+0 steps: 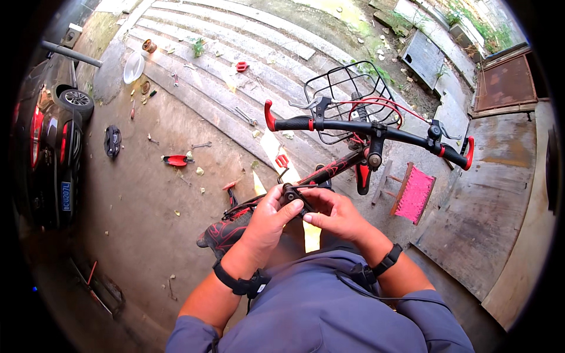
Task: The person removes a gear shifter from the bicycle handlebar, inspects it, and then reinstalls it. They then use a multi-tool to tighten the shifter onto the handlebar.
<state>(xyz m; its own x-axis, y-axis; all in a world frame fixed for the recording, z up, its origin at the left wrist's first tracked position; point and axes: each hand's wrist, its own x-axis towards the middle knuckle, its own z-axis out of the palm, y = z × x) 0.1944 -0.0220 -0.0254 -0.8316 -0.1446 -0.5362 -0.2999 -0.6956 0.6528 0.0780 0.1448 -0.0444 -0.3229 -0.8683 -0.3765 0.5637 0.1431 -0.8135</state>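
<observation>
My left hand [272,220] and my right hand [332,215] come together at the lower middle, fingers wrapped round a small black tool [291,194] that looks like a folding hex key set, with a thin bar sticking out. The tool's far side is partly hidden by my fingers. Just beyond and beneath them is a black and red bicycle, its frame [332,169] running up to the handlebar [347,126] with red bar ends and a wire front basket [329,88]. The patterned saddle [220,238] shows left of my left wrist.
A dark car [53,165] stands at the left. Wrenches [244,115], a red pedal [241,66], a black case [112,141] and a clear tub [134,67] lie on the concrete. A pink-topped stool [414,194] and rusty metal sheets [488,176] are at the right.
</observation>
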